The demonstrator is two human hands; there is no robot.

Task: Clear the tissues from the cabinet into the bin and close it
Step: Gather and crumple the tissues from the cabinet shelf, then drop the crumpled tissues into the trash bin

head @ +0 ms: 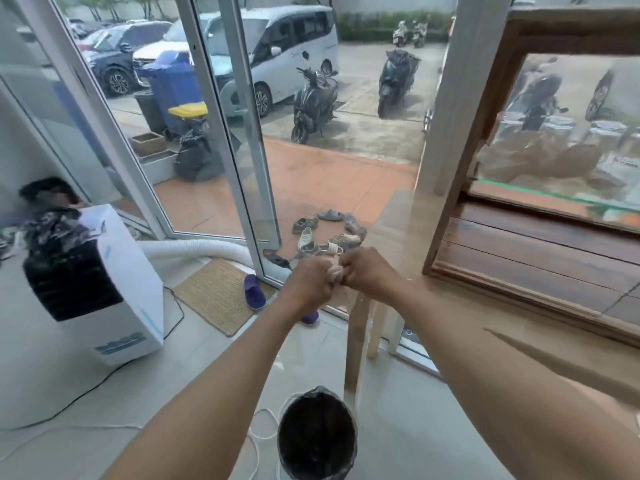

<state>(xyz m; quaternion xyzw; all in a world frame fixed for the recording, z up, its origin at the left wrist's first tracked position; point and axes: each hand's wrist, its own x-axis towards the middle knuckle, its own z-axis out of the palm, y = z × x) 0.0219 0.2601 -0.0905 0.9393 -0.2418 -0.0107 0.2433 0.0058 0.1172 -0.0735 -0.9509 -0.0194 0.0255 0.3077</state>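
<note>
Tissues [335, 271], a small pale wad, sit pinched between the person's left hand [311, 284] and right hand [369, 273], both fists closed on it and touching, held out above the black-lined bin [317, 434] on the floor, left of the wooden cabinet [519, 244].

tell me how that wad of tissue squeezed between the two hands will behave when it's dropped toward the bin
The tissue looks soft and crushable: it is bunched small between the left hand and right hand. It is probably very light, so it may drift rather than fall straight. The black-lined bin sits nearer the body, not directly under the hands.
</note>
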